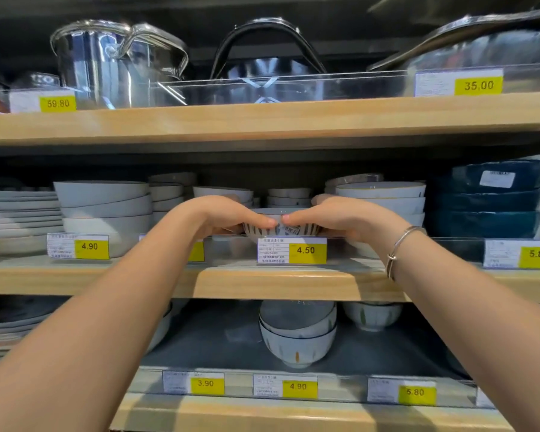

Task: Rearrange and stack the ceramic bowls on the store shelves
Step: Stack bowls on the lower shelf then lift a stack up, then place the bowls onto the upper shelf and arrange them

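Observation:
A small white bowl with dark stripes [282, 228] sits at the front of the middle shelf [275, 283], above the 4.50 price tag. My left hand [222, 217] grips its left side and my right hand [345, 218] grips its right side, thumbs nearly meeting across the front. More small white bowls [289, 196] stand stacked behind it. Large white bowl stacks stand to the left [103, 207] and to the right [384, 198], the right one partly hidden by my hand.
Dark blue bowls [490, 198] are stacked at far right and white plates [19, 210] at far left. Steel pots [113, 63] fill the top shelf. On the lower shelf stand stacked striped bowls [296, 332] and a single bowl [371, 316]. A clear guard rail [231, 249] fronts the middle shelf.

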Available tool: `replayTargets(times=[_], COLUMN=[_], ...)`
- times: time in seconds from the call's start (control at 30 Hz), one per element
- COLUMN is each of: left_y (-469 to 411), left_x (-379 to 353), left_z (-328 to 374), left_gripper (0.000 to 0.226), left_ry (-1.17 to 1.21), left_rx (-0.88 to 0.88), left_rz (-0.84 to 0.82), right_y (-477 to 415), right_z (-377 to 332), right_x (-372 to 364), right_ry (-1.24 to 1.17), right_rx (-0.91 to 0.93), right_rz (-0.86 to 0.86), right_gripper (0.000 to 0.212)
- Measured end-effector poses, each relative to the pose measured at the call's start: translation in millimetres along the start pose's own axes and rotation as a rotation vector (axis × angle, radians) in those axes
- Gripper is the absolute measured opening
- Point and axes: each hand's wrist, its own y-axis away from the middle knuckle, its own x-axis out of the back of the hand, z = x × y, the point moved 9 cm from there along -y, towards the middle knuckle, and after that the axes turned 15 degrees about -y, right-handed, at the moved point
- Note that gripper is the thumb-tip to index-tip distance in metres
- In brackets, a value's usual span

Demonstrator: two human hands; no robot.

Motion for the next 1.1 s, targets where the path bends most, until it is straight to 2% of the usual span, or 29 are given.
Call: replayTargets(times=[0.07,0.17,0.23,0.3,0.33,0.37,0.4,0.47,0.53,0.6,0.63,0.67,0.73,0.8,0.87,0.93,1.03,1.1], left_y=[3,20,44,80,92,98,101,100,90,71,59,51,34,22,13,3,-6,-9], left_x=[2,16,24,19,11,-4,-25,-72,-112,-137,-145,-151,-154,-153,-161,-173,-193,-203], left_z=[-1,3,12,23,27,28,30,25,9,-12,-24,-31,-40,-50,-60,-61,-64,-63], left_gripper=[0.095,0.096,0.076,0.041,0.023,0.007,0.008,0.025,0.028,0.018,0.021,0.030,0.038,0.028,0.011,0.011,0.005,0.009], left_ry=[-0.017,-0.096,-0.089,-0.065,-0.028,0.022,0.061,0.045,-0.114,-0.254,-0.274,-0.238,-0.021,0.288,0.572,0.738,0.906,0.932], left_rx=[0.016,-0.005,-0.115,-0.270,-0.343,-0.407,-0.456,-0.473,-0.433,-0.363,-0.316,-0.285,-0.238,-0.115,0.061,0.148,0.277,0.331], left_rz=[0.046,0.276,0.487,0.674,0.682,0.591,0.442,0.085,-0.112,-0.134,-0.133,-0.120,-0.063,0.006,0.004,-0.038,-0.109,-0.149], right_y=[3,16,42,82,102,119,130,136,128,111,102,93,77,64,51,40,32,30], right_z=[-1,-9,-22,-34,-36,-35,-30,-8,27,69,88,105,132,154,173,185,194,192], right_x=[2,9,11,0,-9,-21,-34,-57,-75,-83,-83,-82,-73,-66,-69,-79,-98,-107], right_ry=[0.047,0.175,0.208,0.175,0.155,0.145,0.143,0.127,0.167,0.247,0.260,0.256,0.171,-0.118,-0.530,-0.779,-0.948,-0.999], right_rx=[0.001,0.119,0.324,0.558,0.651,0.704,0.718,0.649,0.483,0.304,0.233,0.174,0.069,-0.061,-0.211,-0.335,-0.498,-0.523], right_rz=[-0.006,0.074,0.196,0.289,0.301,0.281,0.233,0.110,-0.007,-0.073,-0.078,-0.065,0.003,0.076,0.103,0.104,0.064,0.036], right_gripper=[0.090,0.081,0.063,0.033,0.019,0.012,0.014,0.019,0.021,0.021,0.022,0.022,0.022,0.021,0.047,0.059,0.048,0.035])
